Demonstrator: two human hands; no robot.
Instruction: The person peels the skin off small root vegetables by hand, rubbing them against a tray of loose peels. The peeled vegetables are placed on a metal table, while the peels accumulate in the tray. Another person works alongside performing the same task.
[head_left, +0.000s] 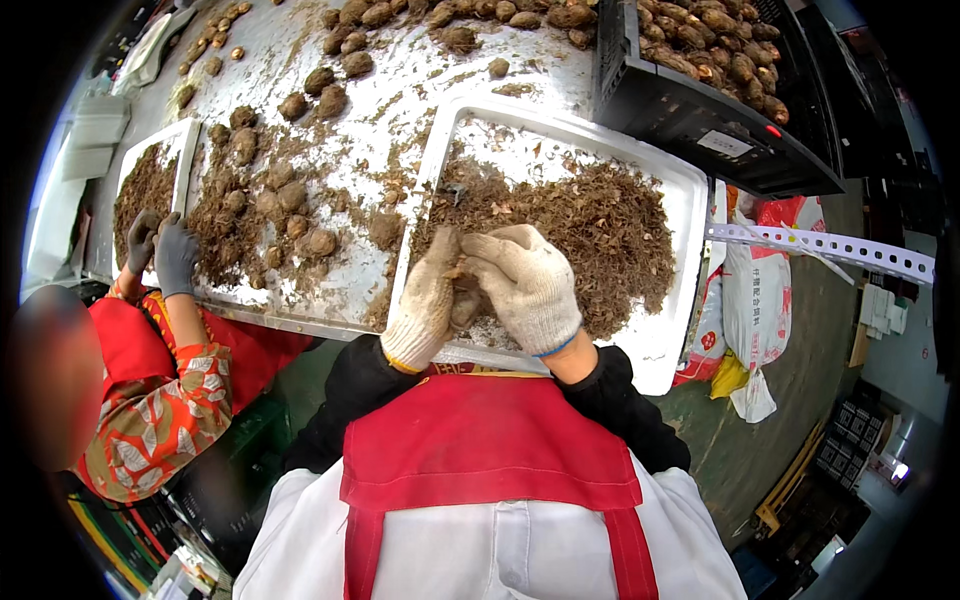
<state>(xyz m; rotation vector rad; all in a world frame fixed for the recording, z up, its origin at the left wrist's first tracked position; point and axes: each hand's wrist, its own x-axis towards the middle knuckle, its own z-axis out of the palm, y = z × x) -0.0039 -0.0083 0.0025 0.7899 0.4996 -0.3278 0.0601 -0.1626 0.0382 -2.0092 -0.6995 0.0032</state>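
Observation:
My left hand (426, 300), in a white knit glove with brown soiling, is closed around a small brown taro corm (466, 291). Most of that corm is hidden by the gloves. The curled fingers of my right hand (529, 281), gloved the same way, meet it from the other side. Both hands are over the near left part of a white foam tray (684, 300). Inside the tray lies a thick heap of shredded brown fibrous husk (600, 232).
Hairy taro corms (292, 196) and loose husk lie on the metal table (262, 75). A black crate (697, 124) full of corms stands at the back right. At left, a co-worker's grey-gloved hands (176, 255) work by a smaller tray (187, 161). Sacks (757, 300) hang or stand at right.

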